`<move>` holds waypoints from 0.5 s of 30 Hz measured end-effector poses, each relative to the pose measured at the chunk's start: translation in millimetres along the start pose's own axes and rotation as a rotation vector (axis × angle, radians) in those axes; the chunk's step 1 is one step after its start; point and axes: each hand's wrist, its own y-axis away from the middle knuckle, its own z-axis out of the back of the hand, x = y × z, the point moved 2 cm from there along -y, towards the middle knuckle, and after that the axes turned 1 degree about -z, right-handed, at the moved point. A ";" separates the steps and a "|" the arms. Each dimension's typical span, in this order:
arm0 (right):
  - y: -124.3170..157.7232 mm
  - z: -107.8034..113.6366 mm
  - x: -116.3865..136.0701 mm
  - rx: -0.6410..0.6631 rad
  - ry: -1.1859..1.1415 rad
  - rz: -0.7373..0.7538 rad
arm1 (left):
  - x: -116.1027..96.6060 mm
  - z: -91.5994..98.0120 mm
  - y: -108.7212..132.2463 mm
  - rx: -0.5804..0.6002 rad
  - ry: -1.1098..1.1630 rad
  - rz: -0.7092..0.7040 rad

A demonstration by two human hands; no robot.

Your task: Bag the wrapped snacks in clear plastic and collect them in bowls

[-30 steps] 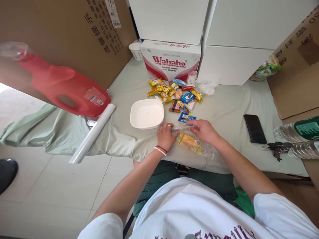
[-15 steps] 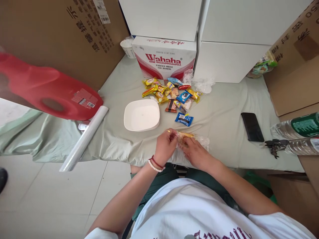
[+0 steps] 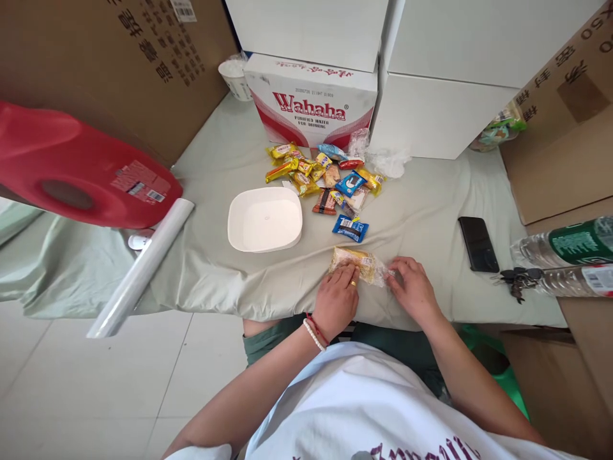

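Observation:
A yellowish packaged snack (image 3: pixel 348 257) lies near the table's front edge, wrapped in clear plastic film. My left hand (image 3: pixel 338 297) rests on it from the front, fingers laid out over the wrapping. At the snack's right end, the loose clear plastic film (image 3: pixel 379 275) is crumpled, and my right hand (image 3: pixel 412 289) pinches its edge between thumb and fingers. Just behind lies a blue snack packet (image 3: pixel 350 228). Farther back is a pile of small packaged snacks (image 3: pixel 326 179) in yellow, brown, blue and red wrappers.
A white plastic bowl (image 3: pixel 265 249) stands left of the snacks. A roll of clear film (image 3: pixel 143 265) and a red jug (image 3: pixel 90 166) are farther left. To the right lie a black phone (image 3: pixel 478 245), keys (image 3: pixel 520 281) and two bottles (image 3: pixel 582 243). A Wahaha carton (image 3: pixel 311 105) stands behind.
My left hand has moved right and now lies on the wrapped snack. My right hand has shifted right to the film's loose end. The view has moved slightly.

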 end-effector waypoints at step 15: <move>-41.7 -45.8 112.8 0.264 0.237 0.329 | 21.8 31.6 25.5 -0.041 0.186 -0.060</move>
